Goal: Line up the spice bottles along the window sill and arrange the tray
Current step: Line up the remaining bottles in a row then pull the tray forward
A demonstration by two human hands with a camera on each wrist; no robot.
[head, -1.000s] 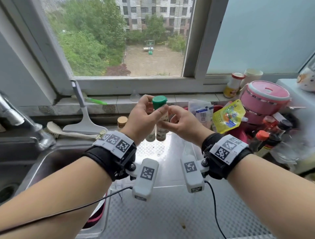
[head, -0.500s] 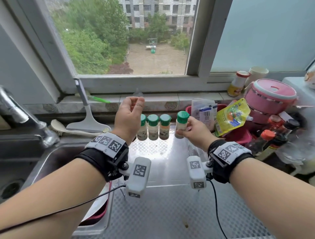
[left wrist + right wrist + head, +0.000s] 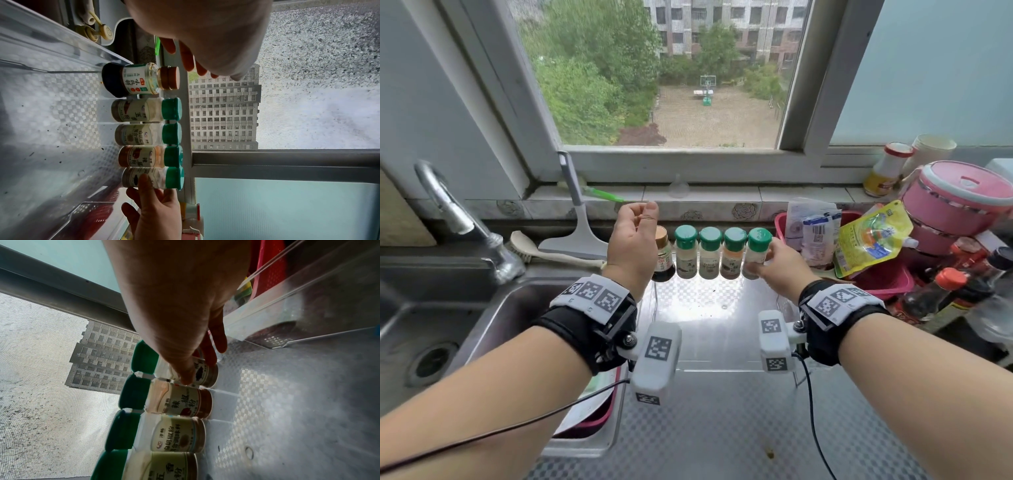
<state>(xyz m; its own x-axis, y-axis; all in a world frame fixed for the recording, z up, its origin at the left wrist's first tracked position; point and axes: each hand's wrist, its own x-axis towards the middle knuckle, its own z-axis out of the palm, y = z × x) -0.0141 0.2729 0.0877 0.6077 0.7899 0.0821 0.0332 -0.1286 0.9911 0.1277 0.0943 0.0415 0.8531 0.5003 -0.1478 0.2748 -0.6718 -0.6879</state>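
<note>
Four green-capped spice bottles stand side by side at the far end of the clear tray (image 3: 705,329), below the window sill (image 3: 722,197). A brown-capped jar (image 3: 663,255) ends the row on the left. My right hand (image 3: 765,263) grips the rightmost green-capped bottle (image 3: 756,245), which stands upright against its neighbour (image 3: 733,253). In the right wrist view the thumb lies across that bottle (image 3: 203,371). My left hand (image 3: 643,214) hovers above the brown-capped jar (image 3: 139,79) with loosely curled fingers, holding nothing.
A sink (image 3: 465,325) and faucet (image 3: 455,219) lie at the left, with a squeegee (image 3: 577,222) and brush behind. A red basket (image 3: 887,281) of packets, a pink lunch box (image 3: 959,198) and sauce bottles (image 3: 945,291) crowd the right. A small funnel (image 3: 679,186) sits on the sill.
A second ago both hands held the green-capped bottle up. The right hand has since brought it down to the right end of the row, and the left hand has let go and lifted away.
</note>
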